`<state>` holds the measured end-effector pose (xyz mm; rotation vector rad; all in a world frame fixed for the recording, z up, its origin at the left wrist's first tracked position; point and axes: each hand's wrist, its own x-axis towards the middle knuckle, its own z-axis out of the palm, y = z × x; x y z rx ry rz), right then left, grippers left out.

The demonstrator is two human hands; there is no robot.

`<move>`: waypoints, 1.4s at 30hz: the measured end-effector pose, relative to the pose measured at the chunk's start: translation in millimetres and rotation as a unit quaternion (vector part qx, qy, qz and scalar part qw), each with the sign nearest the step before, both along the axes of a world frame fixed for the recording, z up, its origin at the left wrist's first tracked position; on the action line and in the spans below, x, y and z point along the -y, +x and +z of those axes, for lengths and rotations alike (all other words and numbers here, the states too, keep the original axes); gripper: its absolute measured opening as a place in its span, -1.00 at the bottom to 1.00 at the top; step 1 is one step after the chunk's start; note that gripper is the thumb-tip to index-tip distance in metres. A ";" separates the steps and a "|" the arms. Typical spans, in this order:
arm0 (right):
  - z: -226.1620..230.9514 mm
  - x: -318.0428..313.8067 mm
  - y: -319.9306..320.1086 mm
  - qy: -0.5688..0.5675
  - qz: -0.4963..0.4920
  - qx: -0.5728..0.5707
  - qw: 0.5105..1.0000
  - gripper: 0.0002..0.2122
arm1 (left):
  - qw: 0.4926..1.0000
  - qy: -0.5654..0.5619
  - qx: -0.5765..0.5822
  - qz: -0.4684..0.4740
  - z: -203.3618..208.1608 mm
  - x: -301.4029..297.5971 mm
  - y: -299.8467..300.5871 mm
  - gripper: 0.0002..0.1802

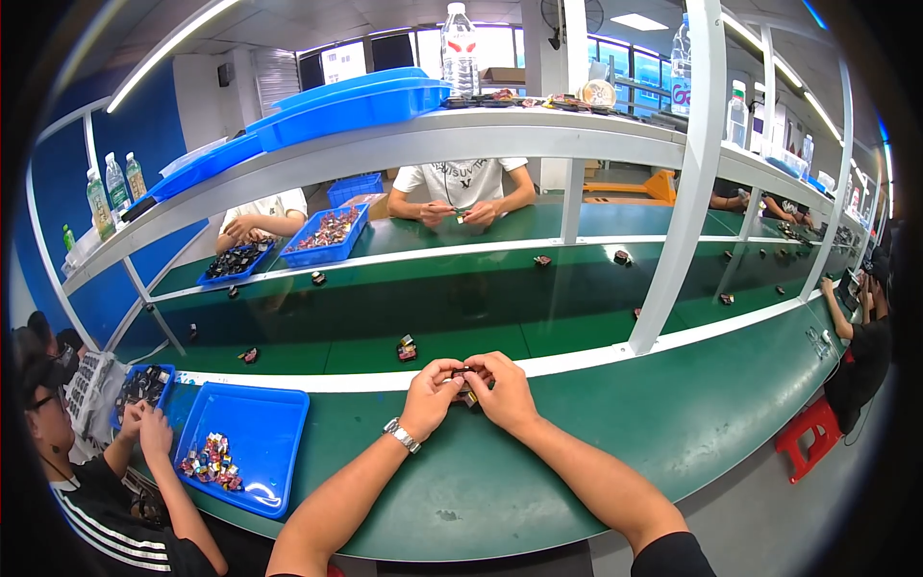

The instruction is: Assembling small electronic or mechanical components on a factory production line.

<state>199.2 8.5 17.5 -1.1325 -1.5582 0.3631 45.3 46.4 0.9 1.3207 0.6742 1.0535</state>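
Left hand [430, 399] close beside right hand [505, 392]

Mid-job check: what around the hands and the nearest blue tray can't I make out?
In the head view:
- Small part: mostly covered by the fingers of the left hand and right hand; its full shape is hidden.
- Pieces in the blue tray: too small and heaped to count; upper ones hide lower ones.
- Black sleeve on the right arm: cut off by the lower edge.
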 end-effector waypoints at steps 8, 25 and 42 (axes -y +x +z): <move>-0.2 2.7 -1.5 -0.004 0.002 -0.007 1.000 -0.86 | 1.000 0.006 -0.011 -0.004 -1.7 -1.1 -0.9 -0.80; 2.7 7.2 -9.3 -0.010 -0.019 -0.031 0.999 -0.87 | 1.000 0.031 0.004 -0.001 -1.3 -1.5 -2.9 -0.76; 1.2 7.9 -5.5 0.007 -0.028 -0.014 0.999 -0.85 | 1.000 0.005 0.008 0.014 7.3 4.9 0.7 -0.76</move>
